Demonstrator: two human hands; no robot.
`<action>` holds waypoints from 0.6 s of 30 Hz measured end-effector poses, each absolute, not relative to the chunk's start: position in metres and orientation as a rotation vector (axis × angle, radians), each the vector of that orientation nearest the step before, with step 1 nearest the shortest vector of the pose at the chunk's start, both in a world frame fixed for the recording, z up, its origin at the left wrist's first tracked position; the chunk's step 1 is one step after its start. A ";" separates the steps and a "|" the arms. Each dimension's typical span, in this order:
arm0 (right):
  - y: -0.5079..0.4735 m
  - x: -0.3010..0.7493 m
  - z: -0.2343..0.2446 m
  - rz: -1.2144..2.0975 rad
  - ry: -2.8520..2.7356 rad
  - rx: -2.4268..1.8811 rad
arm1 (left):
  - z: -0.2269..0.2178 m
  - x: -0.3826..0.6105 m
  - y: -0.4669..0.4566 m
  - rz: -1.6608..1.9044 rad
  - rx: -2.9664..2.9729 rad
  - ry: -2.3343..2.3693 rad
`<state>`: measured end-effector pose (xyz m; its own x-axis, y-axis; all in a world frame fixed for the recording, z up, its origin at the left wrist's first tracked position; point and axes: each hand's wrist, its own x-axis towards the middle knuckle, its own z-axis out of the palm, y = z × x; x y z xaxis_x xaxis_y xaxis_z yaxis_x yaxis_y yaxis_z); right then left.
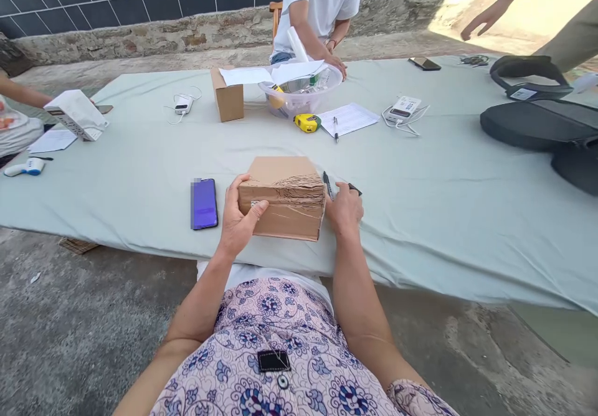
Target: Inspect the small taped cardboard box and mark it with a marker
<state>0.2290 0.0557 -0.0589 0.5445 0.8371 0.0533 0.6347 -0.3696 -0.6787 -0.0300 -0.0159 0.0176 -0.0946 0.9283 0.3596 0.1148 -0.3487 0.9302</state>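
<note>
A brown cardboard box (284, 220) sits in front of me near the table's edge, with many dark lines around its upper right edge; whether they are creases or pen strokes, I cannot tell. My left hand (239, 220) grips its left end, thumb on the near face and fingers over the top. Beside the right end, my right hand (344, 210) rests low on the cloth with curled fingers. A small black object (355, 189) pokes out past those fingers, its kind hidden. Just left of them lies a black pen (327, 184).
A phone (204, 204) lies left of the box. Beyond are a tape measure (307, 122), paper with a pen (348, 119), a filled plastic basin (303, 101), and another carton (228, 98). Black headgear (537, 123) is at right. A person (317, 11) sits opposite; others are at both sides.
</note>
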 end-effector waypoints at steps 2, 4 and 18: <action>0.055 0.229 -0.062 0.412 -1.174 -2.097 | 0.017 -0.028 -0.017 1.503 1.484 1.162; 0.050 0.230 -0.064 0.424 -1.153 -2.035 | 0.017 -0.027 -0.017 1.491 1.482 1.161; -0.035 0.204 0.020 0.491 -1.078 -0.930 | 0.022 -0.036 -0.015 1.517 1.411 1.175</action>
<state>0.2044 -0.0351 0.0199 0.4217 0.7387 0.5259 0.0878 0.5440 -0.8345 -0.0355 -0.0146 0.0219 -0.1195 0.9429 0.3110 0.0658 -0.3050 0.9501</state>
